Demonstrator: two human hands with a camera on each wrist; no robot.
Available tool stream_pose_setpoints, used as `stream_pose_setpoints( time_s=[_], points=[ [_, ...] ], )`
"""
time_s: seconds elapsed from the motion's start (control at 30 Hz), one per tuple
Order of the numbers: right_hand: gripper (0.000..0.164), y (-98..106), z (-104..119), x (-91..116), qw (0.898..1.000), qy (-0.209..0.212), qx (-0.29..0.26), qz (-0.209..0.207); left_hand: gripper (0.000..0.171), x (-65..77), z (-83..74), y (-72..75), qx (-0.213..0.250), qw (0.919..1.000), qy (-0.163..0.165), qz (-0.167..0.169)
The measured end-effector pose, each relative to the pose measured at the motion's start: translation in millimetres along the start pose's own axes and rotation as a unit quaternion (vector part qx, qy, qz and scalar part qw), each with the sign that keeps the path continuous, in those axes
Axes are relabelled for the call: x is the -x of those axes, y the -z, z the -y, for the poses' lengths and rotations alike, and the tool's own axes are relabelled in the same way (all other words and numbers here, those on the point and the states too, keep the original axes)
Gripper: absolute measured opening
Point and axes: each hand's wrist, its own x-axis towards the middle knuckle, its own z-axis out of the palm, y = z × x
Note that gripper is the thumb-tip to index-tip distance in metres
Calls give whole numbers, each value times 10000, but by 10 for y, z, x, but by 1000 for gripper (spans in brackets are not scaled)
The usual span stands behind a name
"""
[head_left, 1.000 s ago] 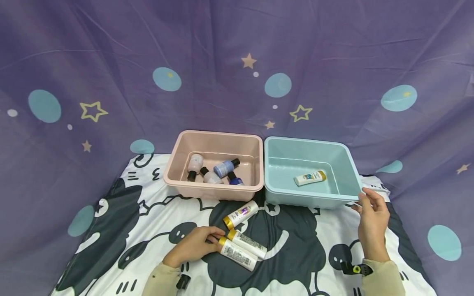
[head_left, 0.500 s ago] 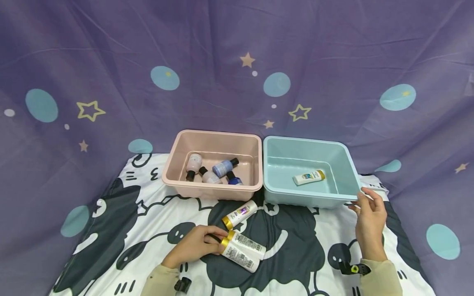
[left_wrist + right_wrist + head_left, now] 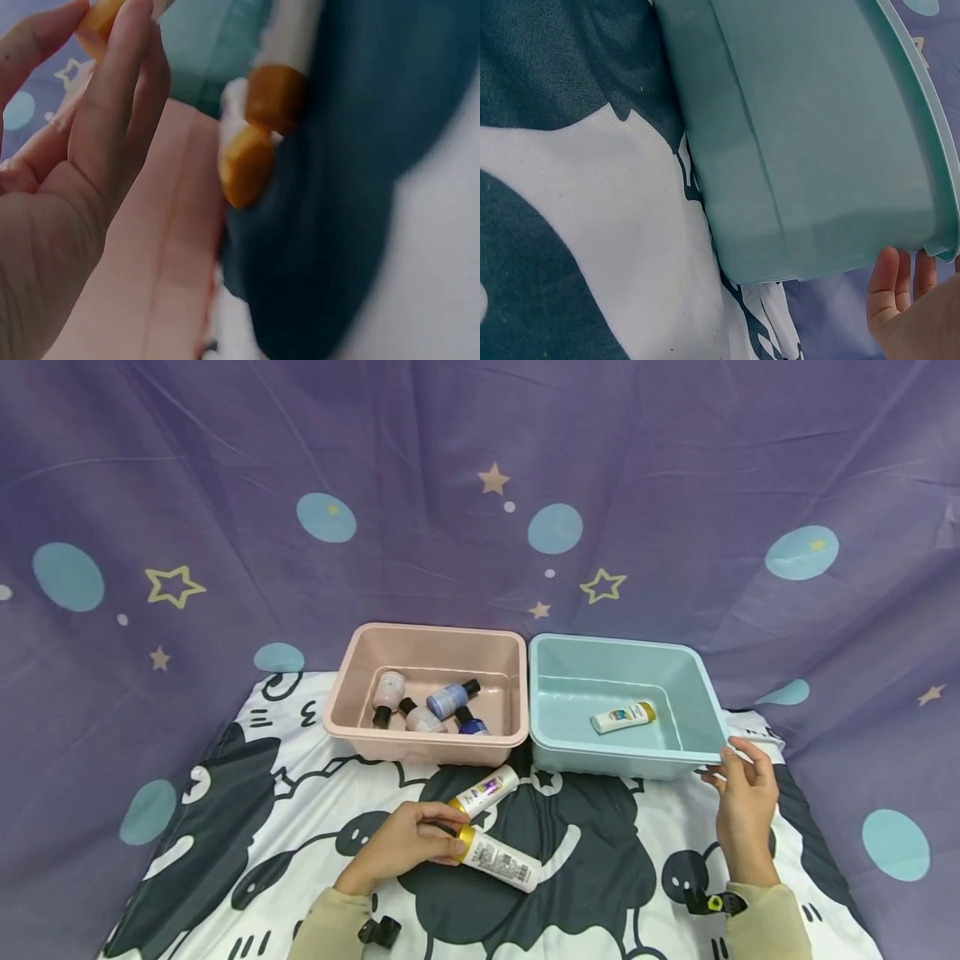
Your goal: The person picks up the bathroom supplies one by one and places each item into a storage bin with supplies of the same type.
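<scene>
My left hand (image 3: 401, 850) pinches the gold cap of a white bottle (image 3: 501, 860) with a printed label, raised over the cloth. In the left wrist view that held cap (image 3: 97, 26) sits between the fingertips. Two other white bottles with gold caps lie below it there; one of them (image 3: 487, 790) shows beside my fingers in the head view, and the other seems hidden under the held bottle. My right hand (image 3: 747, 810) grips the front right rim corner of a light blue bin (image 3: 622, 753), fingers beneath the rim. Inside that bin lies a similar small white bottle (image 3: 624, 717).
A pink bin (image 3: 420, 745) stands left of the blue one, close beside it. Several dark-capped bottles lie in it, among them a blue one (image 3: 448, 700). A cartoon-patterned cloth (image 3: 600, 893) covers the surface, and a purple curtain (image 3: 420, 460) hangs behind the bins.
My left hand has lifted one of the two side-by-side bottles by its cap, bringing it slightly up and over the other. The right hand keeps its hold on the blue bin's rim.
</scene>
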Motion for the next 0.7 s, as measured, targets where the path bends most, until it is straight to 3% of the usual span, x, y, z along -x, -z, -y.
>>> stream_pose_setpoints(
  time_s=[0.2,0.43,0.6,0.7],
  points=[
    [25,6,5,-4,10000,53,-34,39,43,-135,-265,-68,-40,9982,-576,-159],
    [26,-1,19,-3,10000,61,-49,42,45,-341,-735,-149,-50,9928,-1104,-451],
    [25,-7,2,-12,10000,-23,-31,-37,44,-592,-1107,-236,85,9886,-1368,-625],
    [25,-11,-7,-13,9999,-55,13,-84,43,-786,-1314,-293,153,9884,-1361,-663]
  ],
)
